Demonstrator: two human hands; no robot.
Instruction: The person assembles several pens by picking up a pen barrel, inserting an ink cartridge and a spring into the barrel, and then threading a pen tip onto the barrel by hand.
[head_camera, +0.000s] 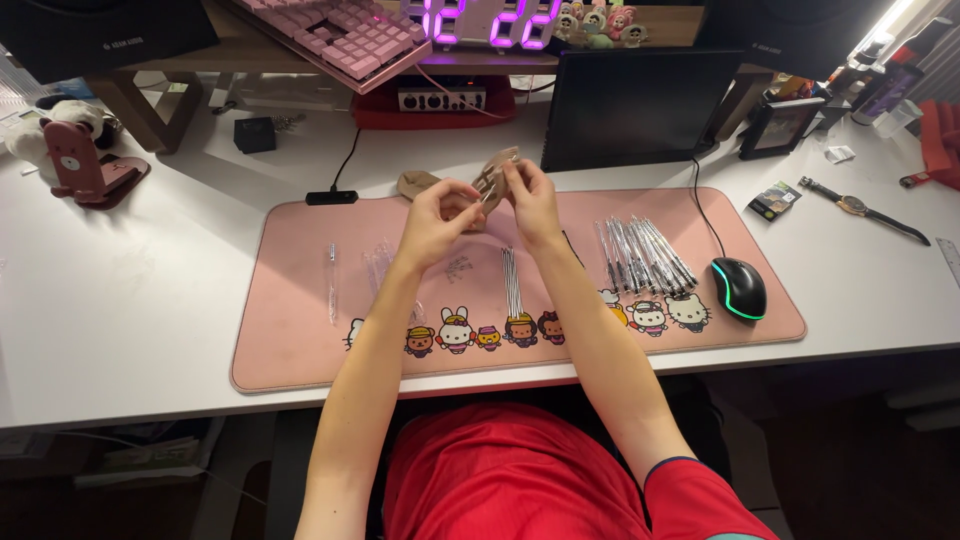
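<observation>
Both hands meet above the pink mat (300, 300): the left hand (437, 222) and right hand (530, 197) pinch a thin pen part (489, 192) between their fingertips. Below them lies a bundle of refills (512, 282). A row of pens (645, 255) lies to the right, beside the mouse (739, 288).

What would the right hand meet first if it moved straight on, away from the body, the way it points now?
Probably the black monitor standing behind the pink mat; the right hand points toward its lower left corner, though depth is unclear.
</observation>
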